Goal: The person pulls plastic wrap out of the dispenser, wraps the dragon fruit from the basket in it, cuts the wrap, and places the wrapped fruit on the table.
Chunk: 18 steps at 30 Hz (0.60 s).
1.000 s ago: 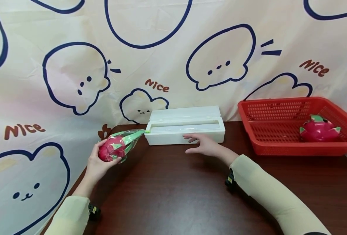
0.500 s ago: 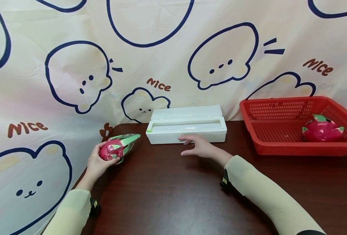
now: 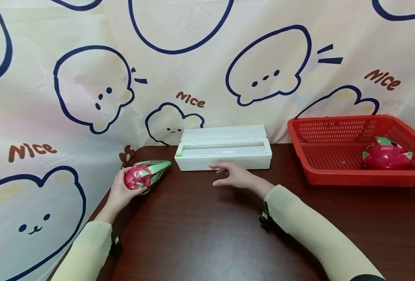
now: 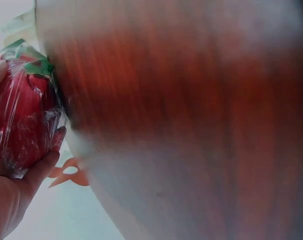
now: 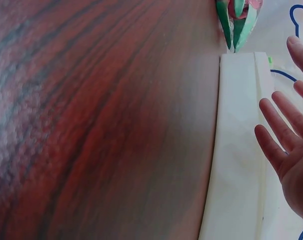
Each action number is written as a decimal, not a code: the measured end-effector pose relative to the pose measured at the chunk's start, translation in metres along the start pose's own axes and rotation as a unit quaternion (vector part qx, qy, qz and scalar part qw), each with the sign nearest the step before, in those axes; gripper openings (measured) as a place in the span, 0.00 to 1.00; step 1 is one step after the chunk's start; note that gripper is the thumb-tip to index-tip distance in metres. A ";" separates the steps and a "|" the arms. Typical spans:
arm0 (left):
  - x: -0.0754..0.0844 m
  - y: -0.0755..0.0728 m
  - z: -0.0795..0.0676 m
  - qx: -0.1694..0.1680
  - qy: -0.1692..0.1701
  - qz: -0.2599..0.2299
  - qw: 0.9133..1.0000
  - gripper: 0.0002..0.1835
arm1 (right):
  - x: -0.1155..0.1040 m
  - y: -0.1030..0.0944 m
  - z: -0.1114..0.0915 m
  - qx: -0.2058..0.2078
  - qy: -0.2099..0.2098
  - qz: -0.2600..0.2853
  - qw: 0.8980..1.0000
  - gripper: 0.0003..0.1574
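My left hand grips a dragon fruit at the left of the table, thumb on its near side and fingers over the far side. Clear plastic film wraps the fruit, as the left wrist view shows on its red skin; its green tips point right, toward the box. My right hand hovers in front of a white cling film dispenser box, its fingers spread and nothing held. The box lid stands raised at the back, and a small green piece sits at its left corner.
A red plastic basket stands at the right, with a second dragon fruit inside. The dark wooden table ends at the left along the patterned cloth, which also hangs behind the box.
The left hand first drew the dragon fruit slightly back from the box, its tips lowering, then shifted a little right. My right hand has drifted slightly left in front of the box.
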<state>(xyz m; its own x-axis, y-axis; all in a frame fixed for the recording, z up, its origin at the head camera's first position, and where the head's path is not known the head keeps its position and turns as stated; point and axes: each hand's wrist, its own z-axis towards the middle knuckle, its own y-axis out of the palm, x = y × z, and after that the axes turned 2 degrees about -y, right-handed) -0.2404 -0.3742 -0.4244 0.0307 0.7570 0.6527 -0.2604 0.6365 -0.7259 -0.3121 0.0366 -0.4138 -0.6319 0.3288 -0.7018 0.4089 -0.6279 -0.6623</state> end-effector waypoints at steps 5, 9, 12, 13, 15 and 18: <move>0.000 -0.001 0.005 -0.011 -0.013 0.010 1.000 0.50 | 0.000 -0.002 -0.001 -0.001 0.009 -0.004 1.000 0.41; 0.004 -0.006 0.006 -0.027 -0.014 0.019 0.999 0.53 | 0.000 -0.008 -0.004 0.001 0.016 -0.001 1.000 0.40; 0.011 -0.010 0.005 -0.017 -0.003 0.038 0.999 0.53 | 0.001 -0.016 -0.007 0.003 0.021 0.002 1.000 0.41; 0.013 -0.011 0.005 -0.009 0.003 0.048 0.999 0.53 | 0.001 -0.019 -0.009 0.004 0.022 0.003 1.000 0.41; 0.021 -0.012 0.005 0.008 0.024 0.069 0.997 0.51 | 0.002 -0.026 -0.013 0.003 0.030 0.000 1.000 0.41; 0.034 -0.011 0.006 0.028 0.075 0.081 0.993 0.48 | 0.001 -0.037 -0.020 0.001 0.039 -0.016 0.999 0.41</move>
<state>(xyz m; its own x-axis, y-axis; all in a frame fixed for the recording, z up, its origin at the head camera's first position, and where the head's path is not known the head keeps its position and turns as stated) -0.2423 -0.3567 -0.3928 0.1268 0.8654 0.4847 -0.3266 0.4978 -0.8035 -0.3147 0.0745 -0.3956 -0.5911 0.4028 -0.6988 0.3885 -0.6171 -0.6843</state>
